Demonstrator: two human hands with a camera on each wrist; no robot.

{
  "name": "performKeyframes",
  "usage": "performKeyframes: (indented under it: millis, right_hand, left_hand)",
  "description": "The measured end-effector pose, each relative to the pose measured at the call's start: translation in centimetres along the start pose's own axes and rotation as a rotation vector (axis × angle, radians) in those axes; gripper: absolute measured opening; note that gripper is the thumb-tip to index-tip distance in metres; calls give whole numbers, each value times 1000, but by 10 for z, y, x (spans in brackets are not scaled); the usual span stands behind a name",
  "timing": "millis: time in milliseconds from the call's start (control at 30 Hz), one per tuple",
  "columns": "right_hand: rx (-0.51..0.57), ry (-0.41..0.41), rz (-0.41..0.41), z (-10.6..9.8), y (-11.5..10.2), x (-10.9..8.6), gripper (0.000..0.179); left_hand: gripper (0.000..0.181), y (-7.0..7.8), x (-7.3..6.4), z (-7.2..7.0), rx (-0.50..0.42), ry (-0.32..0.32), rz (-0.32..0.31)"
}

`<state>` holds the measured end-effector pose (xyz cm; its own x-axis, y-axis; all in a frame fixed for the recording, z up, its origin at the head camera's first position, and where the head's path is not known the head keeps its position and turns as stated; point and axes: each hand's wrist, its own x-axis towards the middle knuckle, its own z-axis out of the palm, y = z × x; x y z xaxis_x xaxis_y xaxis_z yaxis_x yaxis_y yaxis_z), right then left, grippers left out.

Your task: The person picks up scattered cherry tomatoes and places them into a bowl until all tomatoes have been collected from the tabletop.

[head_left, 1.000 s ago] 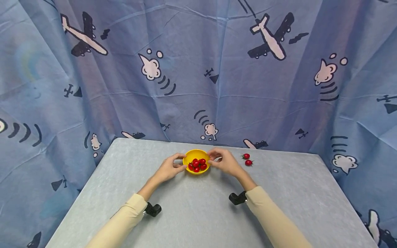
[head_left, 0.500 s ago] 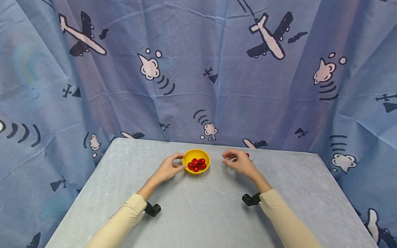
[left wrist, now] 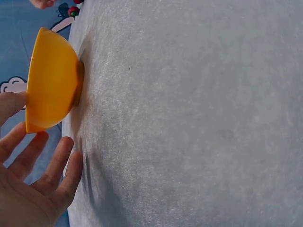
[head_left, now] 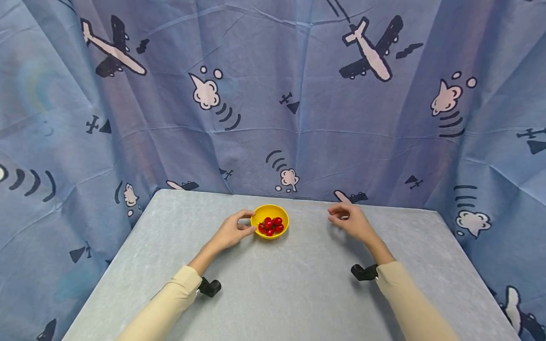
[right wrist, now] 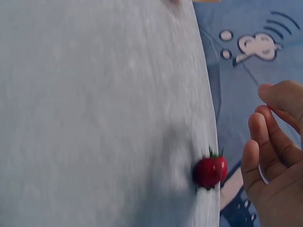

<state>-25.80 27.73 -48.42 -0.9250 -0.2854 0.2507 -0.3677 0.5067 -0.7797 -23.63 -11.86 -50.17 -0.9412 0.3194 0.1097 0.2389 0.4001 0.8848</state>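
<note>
A yellow bowl with several red cherry tomatoes in it stands near the back of the table. My left hand holds the bowl's left rim, thumb and index finger on its edge, while the other fingers spread loosely beneath the rim. Over to the right, my right hand hovers with loosely curved fingers and nothing between them. Two more cherry tomatoes lie close by it on the table; in the head view the hand mostly hides them.
The grey-white table ends just behind the bowl and the loose tomatoes. A blue curtain with airplane prints hangs behind it. Each wrist carries a small black camera mount.
My right hand has left the bowl's right side and moved right, over the two loose tomatoes. My left hand and the bowl have stayed put.
</note>
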Motion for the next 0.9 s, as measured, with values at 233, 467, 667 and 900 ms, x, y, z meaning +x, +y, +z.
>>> performKeyframes:
  millis: [233, 467, 667, 900]
  right_hand:
    - [-31, 12, 84, -21, 16, -10, 22]
    - [-93, 32, 103, -29, 31, -15, 23]
    - [-117, 9, 124, -31, 36, -20, 32]
    - [-138, -44, 167, -30, 35, -21, 51]
  left_hand:
    - [43, 0, 0, 0, 5, -4, -14]
    - [43, 1, 0, 0, 10, 0, -12]
    - [43, 1, 0, 0, 7, -5, -21]
    - [42, 1, 0, 0, 11, -13, -3]
